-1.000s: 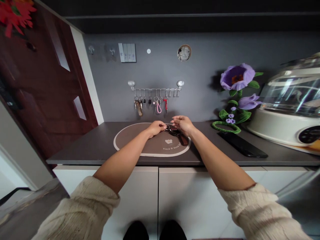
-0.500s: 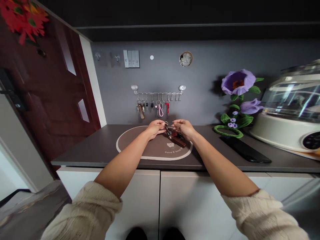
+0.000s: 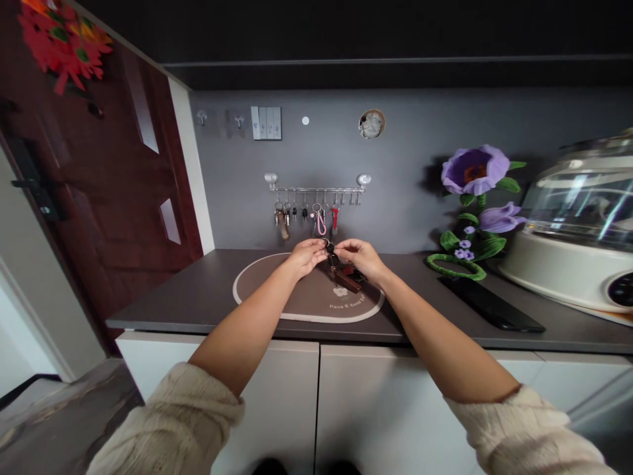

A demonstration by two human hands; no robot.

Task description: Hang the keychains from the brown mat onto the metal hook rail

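Note:
Both hands meet over a brown mat (image 3: 267, 297) with a pale rim. My left hand (image 3: 307, 256) pinches a metal key ring (image 3: 326, 243) between thumb and fingers. From the ring hang black-headed keys (image 3: 331, 257). My right hand (image 3: 360, 256) is closed at the fingertips on the keys, just right of the ring. Below the hands a brown bar-shaped fob (image 3: 346, 280) hangs or rests over the mat; I cannot tell which. A dark red piece beside it is partly hidden by the right hand.
Behind the hands, a clear hook rail (image 3: 316, 190) on the wall carries several key sets, one with a pink strap (image 3: 321, 223). Right of the mat lie a black phone-like slab (image 3: 489, 303), purple flowers (image 3: 475, 171) and a white appliance (image 3: 558, 257). A dark cabinet (image 3: 346, 39) overhangs.
My right fingers have closed in on the keys, and the black key heads now show between the hands. The view has shifted slightly, so the surroundings sit lower and farther right.

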